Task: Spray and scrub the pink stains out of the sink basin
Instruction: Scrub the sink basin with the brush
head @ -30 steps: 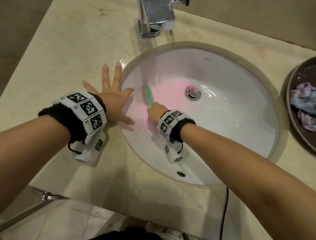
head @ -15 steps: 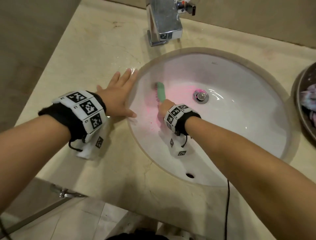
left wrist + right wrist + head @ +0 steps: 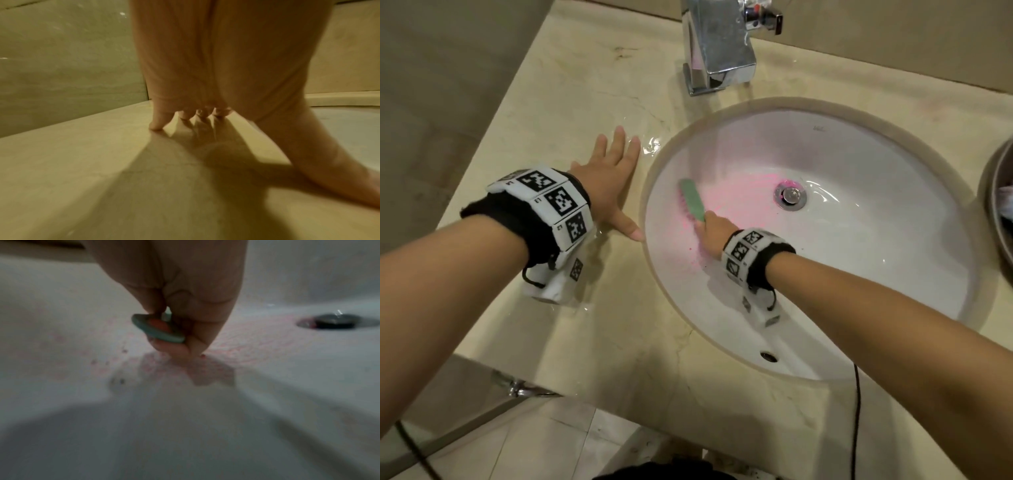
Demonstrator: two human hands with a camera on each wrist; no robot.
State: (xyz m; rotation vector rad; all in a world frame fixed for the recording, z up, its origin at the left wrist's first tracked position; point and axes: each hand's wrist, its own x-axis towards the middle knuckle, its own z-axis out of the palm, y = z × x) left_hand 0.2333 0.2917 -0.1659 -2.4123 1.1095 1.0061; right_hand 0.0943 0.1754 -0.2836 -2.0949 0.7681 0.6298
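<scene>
A white oval sink basin point(image 3: 859, 260) is set into a beige marble counter. Pink stains point(image 3: 736, 195) spread over its left slope toward the chrome drain point(image 3: 791, 195); in the right wrist view the pink stains point(image 3: 257, 344) lie between my fingers and the drain point(image 3: 333, 320). My right hand point(image 3: 714, 229) grips the handle of a green scrub brush point(image 3: 693, 200), bristles down on the stained slope. The handle end of the brush point(image 3: 158, 328) shows in my curled right hand point(image 3: 185, 308). My left hand point(image 3: 609, 174) lies flat on the counter beside the basin's left rim, fingers point(image 3: 158, 120) straight.
A chrome faucet point(image 3: 717, 48) stands behind the basin. A puddle of water point(image 3: 650, 145) lies on the counter by my left fingertips. A dark bowl point(image 3: 996, 202) holding a cloth sits at the right edge. An overflow hole point(image 3: 768, 356) is in the near wall, a black cable point(image 3: 858, 411) hangs below.
The brush has been pushed a little further up the left slope of the basin. My left hand has drawn its fingers together and sits further from the rim.
</scene>
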